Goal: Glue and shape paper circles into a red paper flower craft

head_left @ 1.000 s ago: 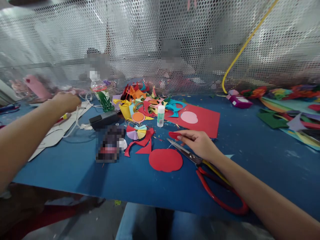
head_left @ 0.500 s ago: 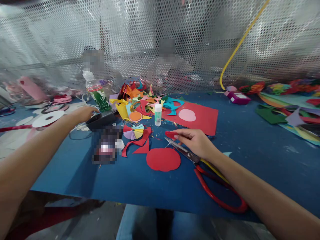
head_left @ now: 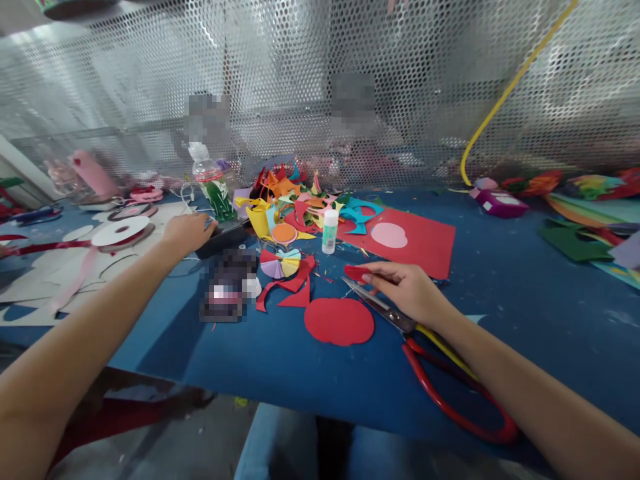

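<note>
Right hand [head_left: 407, 290] pinching a small red paper scrap [head_left: 356, 272] mid-tabletop, over scissors [head_left: 430, 353] (blades bare). Left hand [head_left: 187, 231], fingers loosely curled, resting on black box [head_left: 223, 237]; bottle [head_left: 210, 187] might topple if nudged.

Bare blue surface [head_left: 525, 300] lies open from three to five o'clock of the red scissors [head_left: 430, 360], while the paper scrap heap [head_left: 295, 207], glue bottle [head_left: 329, 231] and water bottle [head_left: 210, 187] crowd eleven to twelve o'clock.
</note>
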Motion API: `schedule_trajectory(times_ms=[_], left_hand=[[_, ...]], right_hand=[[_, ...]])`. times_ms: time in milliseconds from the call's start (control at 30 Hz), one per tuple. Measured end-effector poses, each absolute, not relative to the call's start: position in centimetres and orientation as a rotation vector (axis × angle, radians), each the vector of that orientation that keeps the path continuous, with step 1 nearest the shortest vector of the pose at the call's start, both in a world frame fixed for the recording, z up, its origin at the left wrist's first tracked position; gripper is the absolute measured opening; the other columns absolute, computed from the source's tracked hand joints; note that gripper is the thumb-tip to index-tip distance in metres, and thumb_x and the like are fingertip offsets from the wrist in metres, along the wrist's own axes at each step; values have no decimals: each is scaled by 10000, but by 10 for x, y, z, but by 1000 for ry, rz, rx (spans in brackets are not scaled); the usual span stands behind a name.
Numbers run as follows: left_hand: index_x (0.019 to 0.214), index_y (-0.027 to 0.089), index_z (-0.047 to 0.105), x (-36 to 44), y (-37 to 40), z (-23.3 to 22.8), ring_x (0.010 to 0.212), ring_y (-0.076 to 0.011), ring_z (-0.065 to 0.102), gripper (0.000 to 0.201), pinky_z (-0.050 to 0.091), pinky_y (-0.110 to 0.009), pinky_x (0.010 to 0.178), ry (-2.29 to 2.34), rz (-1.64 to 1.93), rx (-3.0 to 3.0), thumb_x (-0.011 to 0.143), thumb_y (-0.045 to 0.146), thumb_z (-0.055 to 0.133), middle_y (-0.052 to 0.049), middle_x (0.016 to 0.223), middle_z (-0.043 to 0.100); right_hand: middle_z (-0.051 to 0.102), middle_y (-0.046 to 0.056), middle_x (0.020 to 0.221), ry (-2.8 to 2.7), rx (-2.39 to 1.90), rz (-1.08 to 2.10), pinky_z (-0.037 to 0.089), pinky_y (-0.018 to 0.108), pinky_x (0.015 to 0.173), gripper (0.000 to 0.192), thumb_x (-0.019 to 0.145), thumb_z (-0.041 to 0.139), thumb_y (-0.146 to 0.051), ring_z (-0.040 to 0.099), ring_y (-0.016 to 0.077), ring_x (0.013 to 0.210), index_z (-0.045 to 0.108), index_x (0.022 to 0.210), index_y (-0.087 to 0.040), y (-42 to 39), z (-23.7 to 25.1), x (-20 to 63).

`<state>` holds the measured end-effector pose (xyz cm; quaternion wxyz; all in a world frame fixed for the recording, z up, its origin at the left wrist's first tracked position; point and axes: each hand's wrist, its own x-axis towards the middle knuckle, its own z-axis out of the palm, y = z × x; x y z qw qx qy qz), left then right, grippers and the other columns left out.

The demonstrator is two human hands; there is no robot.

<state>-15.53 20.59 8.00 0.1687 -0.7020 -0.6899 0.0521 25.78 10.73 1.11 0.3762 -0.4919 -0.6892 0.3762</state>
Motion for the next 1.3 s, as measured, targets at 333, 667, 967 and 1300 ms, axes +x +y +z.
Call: schedule_trajectory(times_ms=[333,667,967,1300], left_hand=[[1030,33,588,-107,166,86,1101,-344,490,471,338,-530,925,-1943,-250,-1888,906,418,346,-200,1118,583],[1134,200,536,-10,126,70,854,-113,627,322,464,-207,731,-1735,-603,-2579,897,183,318,-17,992,671],[885,168,669,52,100,40,718,-129,623,151,466,-222,637,-1660,-1140,-3224,812,254,569,-25,791,699],[849,152,689,49,99,26,678,-109,637,154,484,-177,581,-1975,-1696,-3203,740,257,660,-23,759,711]], right_hand=[[722,76,841,-1646,-1294,1097,538,331,646,289,758,590,-388,680,217,746,658,937,-171,109,3,255],[722,56,808,-1717,-1229,1121,536,320,648,267,769,606,-390,679,216,744,670,935,-191,103,-1,249],[715,44,927,-1824,-1196,993,516,317,758,204,793,587,-330,660,203,844,686,931,-216,93,10,246],[722,15,843,-1801,-1250,881,527,250,632,172,769,616,-339,666,164,730,691,869,-220,85,18,242]])
